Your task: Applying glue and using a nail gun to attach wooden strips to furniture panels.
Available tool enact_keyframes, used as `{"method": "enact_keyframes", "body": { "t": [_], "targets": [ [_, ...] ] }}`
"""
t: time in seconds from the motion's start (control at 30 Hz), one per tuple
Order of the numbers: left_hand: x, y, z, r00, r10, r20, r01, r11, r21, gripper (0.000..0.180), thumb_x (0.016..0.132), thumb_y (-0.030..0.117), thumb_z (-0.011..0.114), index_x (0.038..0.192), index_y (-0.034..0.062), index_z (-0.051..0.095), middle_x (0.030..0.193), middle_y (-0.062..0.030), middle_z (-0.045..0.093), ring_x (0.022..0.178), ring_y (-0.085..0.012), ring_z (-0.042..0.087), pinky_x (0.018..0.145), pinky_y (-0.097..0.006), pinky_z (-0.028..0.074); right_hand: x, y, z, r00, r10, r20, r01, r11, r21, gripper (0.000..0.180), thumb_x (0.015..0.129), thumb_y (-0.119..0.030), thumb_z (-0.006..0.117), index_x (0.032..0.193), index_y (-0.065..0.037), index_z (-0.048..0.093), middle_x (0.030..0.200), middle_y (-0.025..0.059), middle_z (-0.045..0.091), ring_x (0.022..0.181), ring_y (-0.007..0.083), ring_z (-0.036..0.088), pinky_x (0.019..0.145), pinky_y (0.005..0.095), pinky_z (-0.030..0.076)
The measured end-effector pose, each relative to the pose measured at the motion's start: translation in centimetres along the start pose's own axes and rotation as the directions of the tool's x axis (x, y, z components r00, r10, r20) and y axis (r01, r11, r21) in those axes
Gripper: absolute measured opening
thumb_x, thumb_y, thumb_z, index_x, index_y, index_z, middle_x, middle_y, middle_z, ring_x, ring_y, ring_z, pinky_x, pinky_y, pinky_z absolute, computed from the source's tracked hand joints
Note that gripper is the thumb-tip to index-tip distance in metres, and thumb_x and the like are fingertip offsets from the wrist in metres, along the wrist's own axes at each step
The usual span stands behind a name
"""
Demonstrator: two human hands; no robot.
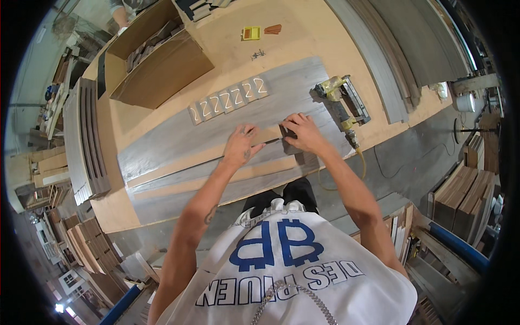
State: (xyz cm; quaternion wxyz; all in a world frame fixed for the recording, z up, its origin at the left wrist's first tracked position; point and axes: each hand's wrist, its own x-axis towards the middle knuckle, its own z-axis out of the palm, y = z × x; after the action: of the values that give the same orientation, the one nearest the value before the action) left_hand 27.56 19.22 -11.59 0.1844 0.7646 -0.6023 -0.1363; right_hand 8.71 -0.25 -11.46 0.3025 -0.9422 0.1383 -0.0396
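A long grey wood-grain board lies on the table, with two tan strips running along it. My left hand rests on the farther strip, fingers and thumb spread. At that strip's right end, my right hand grips a small grey block between thumb and fingers, pressed against the board; the fingers partly cover it. A similar block sits at the end of the nearer strip. Beyond my hands lies a row of several small grey blocks, each bearing a white squiggle.
A yellow nail gun with a hose lies at the board's right end. Farther off are a small yellow box, orange-brown pieces and a cardboard box of wood pieces. Another person's hand is behind it. Stacked boards stand left.
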Motion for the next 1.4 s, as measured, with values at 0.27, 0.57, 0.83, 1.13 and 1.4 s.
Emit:
{"method": "enact_keyframes", "body": {
  "t": [0.27,0.57,0.83,1.13,1.4],
  "targets": [
    [0.4,0.4,-0.1,0.998,0.000,0.058,-0.006,0.994,0.106,0.059,0.082,0.044,0.074,0.127,0.0062,0.065,0.127,-0.0067,0.062,0.121,-0.0281,0.053,0.103,-0.045,0.039,0.3,0.3,0.2,0.999,-0.001,-0.044,0.002,1.000,0.026,0.050,0.075,-0.018,0.080,0.123,-0.013,0.067,0.118,0.0044,0.059,0.115,0.0267,0.051,0.094,0.0427,0.039],
    [0.9,0.8,-0.8,0.990,-0.050,0.130,0.036,0.993,0.109,0.051,0.085,0.040,0.070,0.123,0.0065,0.064,0.125,-0.0103,0.059,0.121,-0.0304,0.050,0.101,-0.048,0.038,0.5,0.6,0.2,0.999,-0.045,-0.005,0.045,0.998,-0.052,0.056,0.075,-0.023,0.082,0.127,-0.013,0.063,0.119,0.0054,0.059,0.116,0.0281,0.051,0.096,0.0446,0.039],
    [0.0,1.0,0.1,0.994,-0.030,0.109,0.030,1.000,-0.007,0.052,0.085,0.035,0.069,0.122,-0.0011,0.060,0.120,-0.0172,0.056,0.116,-0.0374,0.050,0.099,-0.049,0.043,0.9,-1.6,-1.0,0.989,0.033,0.147,0.002,0.973,-0.231,0.062,0.077,-0.034,0.080,0.132,-0.015,0.057,0.123,0.0099,0.056,0.121,0.0326,0.053,0.097,0.0529,0.045],
    [0.2,-0.1,0.1,0.996,0.082,0.035,-0.082,0.997,0.000,0.052,0.086,0.032,0.071,0.120,-0.0039,0.058,0.116,-0.0193,0.057,0.111,-0.0385,0.051,0.098,-0.046,0.046,2.9,-1.3,-1.3,0.975,-0.029,0.220,0.082,0.968,-0.238,0.047,0.076,-0.027,0.079,0.117,-0.012,0.064,0.115,0.0071,0.059,0.115,0.0294,0.058,0.094,0.0515,0.049],
    [-1.0,-0.1,2.1,0.989,0.145,0.019,-0.145,0.989,-0.028,0.054,0.087,0.034,0.070,0.120,-0.0057,0.058,0.119,-0.0200,0.058,0.112,-0.0383,0.052,0.096,-0.046,0.046,1.4,-2.6,-2.5,0.980,0.018,0.199,0.026,0.976,-0.215,0.063,0.080,-0.030,0.078,0.136,-0.012,0.055,0.116,0.0116,0.061,0.112,0.0304,0.060,0.092,0.0476,0.051]
  ]
}}
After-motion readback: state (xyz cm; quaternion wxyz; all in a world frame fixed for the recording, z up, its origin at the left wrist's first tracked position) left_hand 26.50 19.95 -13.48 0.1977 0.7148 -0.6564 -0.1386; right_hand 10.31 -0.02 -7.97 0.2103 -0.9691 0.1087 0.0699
